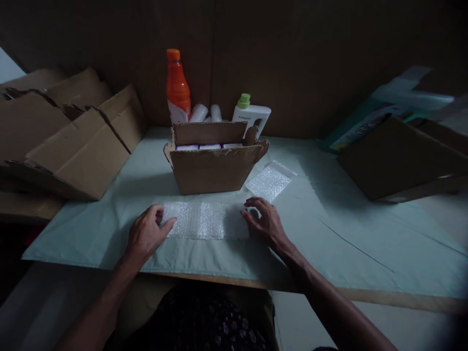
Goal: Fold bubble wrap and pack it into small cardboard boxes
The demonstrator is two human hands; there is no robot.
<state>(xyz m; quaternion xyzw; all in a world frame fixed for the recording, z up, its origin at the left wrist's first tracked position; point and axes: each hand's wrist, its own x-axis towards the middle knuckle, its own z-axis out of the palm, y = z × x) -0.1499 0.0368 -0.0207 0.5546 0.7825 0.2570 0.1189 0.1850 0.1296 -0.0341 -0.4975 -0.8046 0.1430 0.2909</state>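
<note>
Evidently, the bubble wrap strip (210,222) lies flat on the green cloth (343,263), in front of the open carton (212,170), with a hand at each end. The left hand (146,229) sets its thumb over the strip's left end, fingers parted from the thumb; the right hand (265,219) curves by the right end, thumb and fingertips also apart — neither looks clamped on the wrap. Slipping seems the likeliest trouble: so light a strip could skew or bunch if 1 hand pulled harder than the other, and a hurried reach forward might knock the carton. Counting up, I find 2 hands, 1 strip (a band near its middle may be a seam or an overlap; I cannot tell) and 1 loose bubble pouch (269,183) beside the carton. Inside that carton show 3 pale-topped packs (210,146). Behind it are 1 orange bottle (177,90), 1 white bottle (246,114) and at least 2 clear cylinders (199,113). Rightward sits 1 blurred box (395,161) with at least 1 teal bottle (376,112) — and the leftward boxes (80,151) overlap too much to count.
</note>
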